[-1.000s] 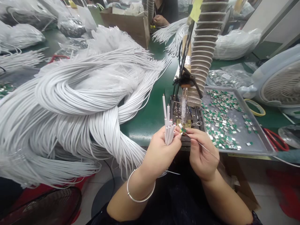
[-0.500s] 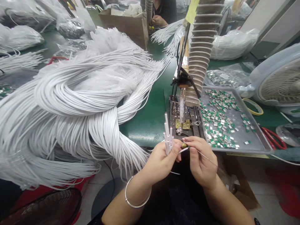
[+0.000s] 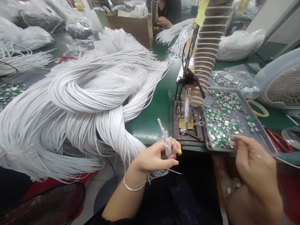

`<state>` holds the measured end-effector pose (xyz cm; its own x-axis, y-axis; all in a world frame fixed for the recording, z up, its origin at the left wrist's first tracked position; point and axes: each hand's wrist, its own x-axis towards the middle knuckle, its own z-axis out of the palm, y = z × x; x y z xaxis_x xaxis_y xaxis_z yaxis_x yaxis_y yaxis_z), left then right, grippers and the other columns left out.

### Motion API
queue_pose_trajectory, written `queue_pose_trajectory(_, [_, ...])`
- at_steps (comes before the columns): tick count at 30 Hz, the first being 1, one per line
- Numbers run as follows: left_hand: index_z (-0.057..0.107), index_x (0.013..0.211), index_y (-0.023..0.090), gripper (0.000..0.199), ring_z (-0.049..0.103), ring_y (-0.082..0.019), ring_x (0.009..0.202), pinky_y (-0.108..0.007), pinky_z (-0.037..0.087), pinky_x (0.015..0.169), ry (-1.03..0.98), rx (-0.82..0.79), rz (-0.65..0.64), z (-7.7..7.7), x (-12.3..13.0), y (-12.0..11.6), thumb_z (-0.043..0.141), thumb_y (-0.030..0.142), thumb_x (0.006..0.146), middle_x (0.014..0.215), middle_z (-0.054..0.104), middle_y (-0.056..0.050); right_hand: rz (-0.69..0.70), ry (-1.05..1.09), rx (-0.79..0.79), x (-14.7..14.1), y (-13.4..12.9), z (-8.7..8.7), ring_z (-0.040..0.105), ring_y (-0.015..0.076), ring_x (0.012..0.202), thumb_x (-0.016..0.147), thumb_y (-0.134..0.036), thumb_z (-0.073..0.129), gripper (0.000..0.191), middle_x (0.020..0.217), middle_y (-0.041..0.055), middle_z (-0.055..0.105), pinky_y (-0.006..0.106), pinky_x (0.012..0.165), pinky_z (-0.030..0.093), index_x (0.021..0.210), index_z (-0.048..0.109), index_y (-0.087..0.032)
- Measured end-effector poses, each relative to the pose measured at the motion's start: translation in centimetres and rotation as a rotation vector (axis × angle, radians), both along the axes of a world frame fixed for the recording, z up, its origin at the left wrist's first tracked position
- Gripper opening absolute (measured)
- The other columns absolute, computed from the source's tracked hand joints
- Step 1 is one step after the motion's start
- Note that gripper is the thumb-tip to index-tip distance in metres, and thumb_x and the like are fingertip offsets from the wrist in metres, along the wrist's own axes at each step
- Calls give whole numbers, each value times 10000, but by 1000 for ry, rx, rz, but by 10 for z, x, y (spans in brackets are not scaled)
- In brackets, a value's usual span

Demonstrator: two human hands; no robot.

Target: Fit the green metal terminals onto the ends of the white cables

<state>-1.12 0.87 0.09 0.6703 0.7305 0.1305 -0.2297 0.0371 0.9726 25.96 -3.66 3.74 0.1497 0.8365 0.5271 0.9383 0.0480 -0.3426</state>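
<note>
White cable ends (image 3: 167,142) are gripped in a small, slightly tilted bundle by the left hand (image 3: 153,159), just off the edge of a green workbench (image 3: 150,126). The bundle is pinched between the thumb and the curled fingers, and a silver bangle (image 3: 133,188) is worn on that wrist. The right hand (image 3: 255,168) is blurred and is held over the near corner of a metal tray (image 3: 260,132). Its fingers are loosely bent, but whether anything is pinched between them cannot be told. Small green-and-silver pieces (image 3: 221,125) are scattered across the tray, and red-handled scissors (image 3: 278,140) are laid just beyond it. A dark metal soldering tray (image 3: 178,131) is placed between the two hands, further up the bench, beneath a ribbed hose (image 3: 203,53). A large heap of white cables (image 3: 77,103) is piled to the left, while a co-worker's hands (image 3: 162,22) are seen at the far end of the bench.
</note>
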Motion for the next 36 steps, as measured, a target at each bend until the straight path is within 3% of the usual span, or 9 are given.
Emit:
queue_pose_trajectory(3, [510,936,197,133,489,-133,749,-294,432,697,18,17,9,0,-1,-3,567,196,816,879,508,-39,-135,-160,-148,29,5,1,690,257,874,843,-207,439,167,849,103,711,347,797,530,872,602,-226])
queue_pose_trajectory(6, [520,969,193,115,492,-131,760,-293,434,721,30,-20,39,3,-2,-6,517,205,855,892,515,-43,-100,-196,-210,40,10,-3,693,259,844,830,-243,449,129,856,95,716,353,761,528,828,577,-254])
queue_pose_trajectory(14, [557,944,152,189,529,-126,673,-268,422,640,23,-205,95,4,-1,-9,579,309,840,767,557,-34,9,-163,-198,18,24,-5,679,222,796,849,-273,447,151,825,75,708,306,723,506,812,590,-245])
queue_pose_trajectory(18, [577,907,137,199,500,-113,614,-265,408,599,-35,-233,163,2,3,-11,596,320,831,712,546,-25,43,-113,-143,4,33,-5,656,197,736,861,-298,370,250,758,55,685,307,687,494,789,596,-217])
queue_pose_trajectory(24, [560,887,150,162,435,-69,555,-243,371,549,-182,-240,228,-7,11,-14,585,305,846,765,532,-20,45,-46,-147,-4,37,-3,637,190,744,843,-285,388,230,773,57,681,307,695,486,822,602,-203])
queue_pose_trajectory(30, [559,893,188,146,454,-78,563,-270,414,598,-261,-301,409,-9,24,-20,609,311,831,772,561,-10,48,98,-132,-2,32,4,635,175,669,852,-296,427,200,710,21,663,302,669,496,879,608,-216])
queue_pose_trajectory(36, [600,915,196,203,472,-94,611,-292,436,666,-233,-353,478,-1,30,-18,668,329,778,821,584,-23,63,62,-114,0,33,6,637,173,708,833,-295,461,172,816,35,679,291,665,487,868,610,-217])
